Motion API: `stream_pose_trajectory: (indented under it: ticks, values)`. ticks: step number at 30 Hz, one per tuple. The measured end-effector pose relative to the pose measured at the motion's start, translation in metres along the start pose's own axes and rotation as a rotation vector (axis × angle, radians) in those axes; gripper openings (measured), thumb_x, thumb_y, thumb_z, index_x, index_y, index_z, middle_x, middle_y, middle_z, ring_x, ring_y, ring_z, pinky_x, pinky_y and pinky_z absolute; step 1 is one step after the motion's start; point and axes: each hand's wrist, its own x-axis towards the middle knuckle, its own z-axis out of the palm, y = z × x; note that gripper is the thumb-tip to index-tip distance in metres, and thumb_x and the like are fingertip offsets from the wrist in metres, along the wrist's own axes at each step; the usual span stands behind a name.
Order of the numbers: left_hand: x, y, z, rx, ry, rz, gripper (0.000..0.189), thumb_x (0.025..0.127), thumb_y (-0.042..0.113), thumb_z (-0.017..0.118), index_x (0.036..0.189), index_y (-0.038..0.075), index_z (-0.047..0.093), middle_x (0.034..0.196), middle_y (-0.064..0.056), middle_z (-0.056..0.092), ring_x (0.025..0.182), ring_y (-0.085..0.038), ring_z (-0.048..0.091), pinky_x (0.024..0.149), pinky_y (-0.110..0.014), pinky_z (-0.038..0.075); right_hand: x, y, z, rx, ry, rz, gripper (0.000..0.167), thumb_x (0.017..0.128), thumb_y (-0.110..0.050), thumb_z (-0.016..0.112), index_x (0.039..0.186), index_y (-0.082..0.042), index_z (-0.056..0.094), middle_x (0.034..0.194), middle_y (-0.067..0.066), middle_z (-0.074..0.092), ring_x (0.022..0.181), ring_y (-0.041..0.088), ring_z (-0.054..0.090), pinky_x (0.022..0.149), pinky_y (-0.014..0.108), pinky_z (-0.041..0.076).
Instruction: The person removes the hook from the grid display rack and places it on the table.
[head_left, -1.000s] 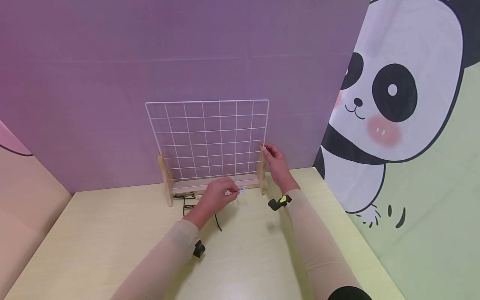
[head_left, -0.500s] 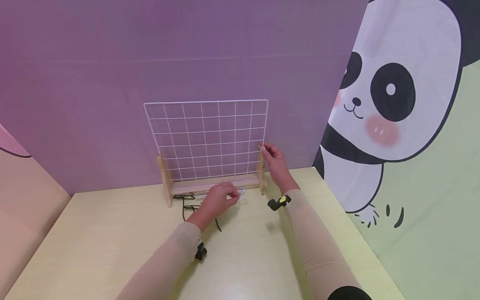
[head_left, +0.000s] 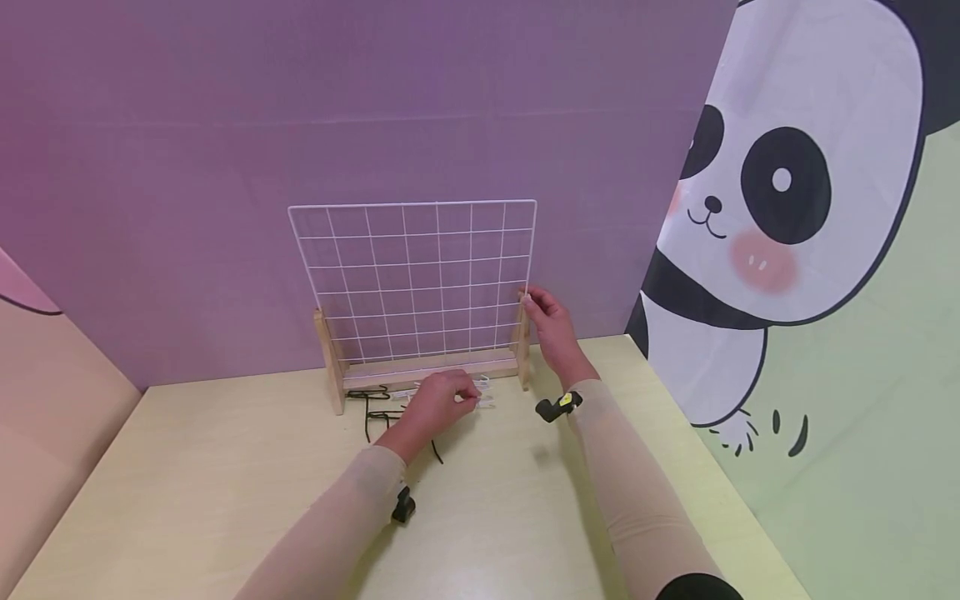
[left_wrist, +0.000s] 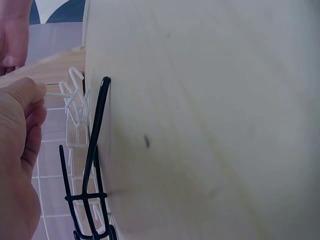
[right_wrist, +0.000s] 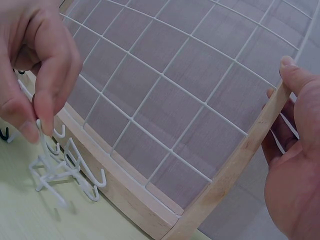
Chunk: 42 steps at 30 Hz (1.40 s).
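My left hand (head_left: 438, 400) pinches a white wire hook (right_wrist: 45, 172) between thumb and fingertips, low over the table in front of the stand. Its curved prongs show beneath the fingertips in the right wrist view. Other white hooks (right_wrist: 80, 162) lie beside it, against the stand's base. A white wire grid panel (head_left: 412, 202) stands upright in a wooden stand (head_left: 331, 367). My right hand (head_left: 553, 329) grips the stand's right post, thumb at the grid's edge and fingers behind. Black wire hooks (left_wrist: 86, 196) lie left of the left hand, partly hidden by it in the head view.
The light wooden table (head_left: 225, 483) reaches back to a purple backdrop (head_left: 187, 208) close behind the grid. A panda-printed sheet (head_left: 825, 275) borders the right side.
My left hand has lowered slightly, bringing the white hook down towards the table, where its prongs now point to the right. The right hand stays on the post.
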Motion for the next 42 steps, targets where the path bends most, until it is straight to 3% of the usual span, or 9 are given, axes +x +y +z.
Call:
stream_pose_trajectory:
  ticks: [6,14,20,30,42]
  values:
    - [0.0004,0.0004,0.0018,0.016,-0.015,0.004,0.006,0.097,0.005,0.084,0.098,0.011,0.084,0.094,0.006,0.073,0.087,-0.012,0.068,0.084,-0.032,0.063,-0.0013,-0.0019,0.0005,0.007,-0.003,-0.002,0.036,0.114,-0.013,0.063,0.146,0.004,0.064,0.149,0.021,0.065,0.133,0.019,0.060,0.125,0.039,0.041]
    - [-0.0013,0.0039,0.0019,0.008,-0.024,0.019,0.007,0.096,0.007,0.085,0.096,0.014,0.084,0.092,0.008,0.074,0.087,-0.010,0.069,0.082,-0.030,0.062,-0.0007,-0.0013,-0.0006,-0.008,-0.006,0.007,0.036,0.114,-0.016,0.064,0.146,0.001,0.065,0.148,0.018,0.065,0.134,0.019,0.059,0.126,0.040,0.040]
    - [-0.0041,0.0073,0.0023,0.028,-0.040,0.057,0.005,0.095,0.007,0.086,0.099,0.011,0.085,0.091,0.006,0.072,0.086,-0.012,0.070,0.080,-0.029,0.062,-0.0002,-0.0017,-0.0001,0.013,-0.008,0.001,0.037,0.114,-0.015,0.063,0.146,0.003,0.064,0.149,0.018,0.066,0.133,0.019,0.059,0.125,0.039,0.041]
    - [-0.0058,0.0051,0.0044,0.049,-0.075,0.084,0.004,0.100,0.014,0.082,0.097,0.011,0.084,0.093,0.007,0.072,0.087,-0.012,0.069,0.081,-0.029,0.060,-0.0013,-0.0035,0.0014,0.011,0.002,-0.004,0.036,0.115,-0.013,0.062,0.146,0.005,0.063,0.148,0.020,0.066,0.130,0.016,0.060,0.123,0.036,0.042]
    - [-0.0083,0.0078,0.0056,0.007,-0.164,0.030,0.005,0.098,0.012,0.084,0.102,0.013,0.083,0.096,0.006,0.073,0.093,-0.015,0.071,0.087,-0.034,0.061,-0.0018,-0.0034,0.0023,0.037,-0.001,-0.007,0.035,0.114,-0.010,0.062,0.146,0.005,0.063,0.151,0.023,0.064,0.129,0.012,0.060,0.123,0.036,0.042]
